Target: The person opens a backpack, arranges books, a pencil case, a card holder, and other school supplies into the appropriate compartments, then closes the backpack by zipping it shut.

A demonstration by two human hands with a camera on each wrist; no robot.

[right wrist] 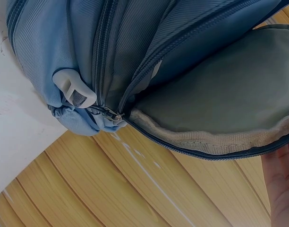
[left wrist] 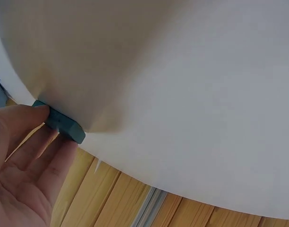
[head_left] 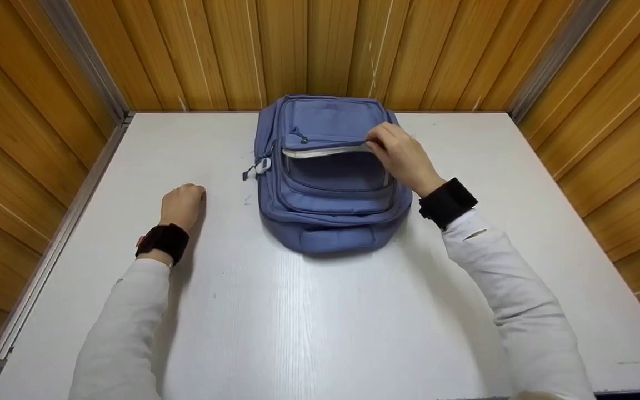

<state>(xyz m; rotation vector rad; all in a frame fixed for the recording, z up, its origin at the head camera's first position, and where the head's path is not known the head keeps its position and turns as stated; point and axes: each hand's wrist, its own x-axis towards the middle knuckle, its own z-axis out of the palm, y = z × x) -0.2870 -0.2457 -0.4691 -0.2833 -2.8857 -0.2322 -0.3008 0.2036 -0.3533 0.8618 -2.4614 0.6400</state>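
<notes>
A blue backpack (head_left: 336, 239) lies on the table, its front pocket unzipped. My right hand (head_left: 403, 155) pinches the edge of the pocket flap (head_left: 334, 122) near its right corner and holds it lifted. In the right wrist view, the flap's grey lining (right wrist: 229, 90) and pale seam tape show, with fingers (right wrist: 282, 189) at the rim. To the left of the bag, my left hand (head_left: 181, 205) is low over the table. The left wrist view has it gripping a small teal block shaped like an eraser (left wrist: 62, 122) between thumb and fingers, right at the tabletop; the head view hides this block.
The white table (head_left: 253, 322) runs up to wooden plank walls (head_left: 325, 50) at the back and both sides. A white-and-grey tag (head_left: 263, 165) and a zipper pull (head_left: 246, 175) hang at the bag's left side.
</notes>
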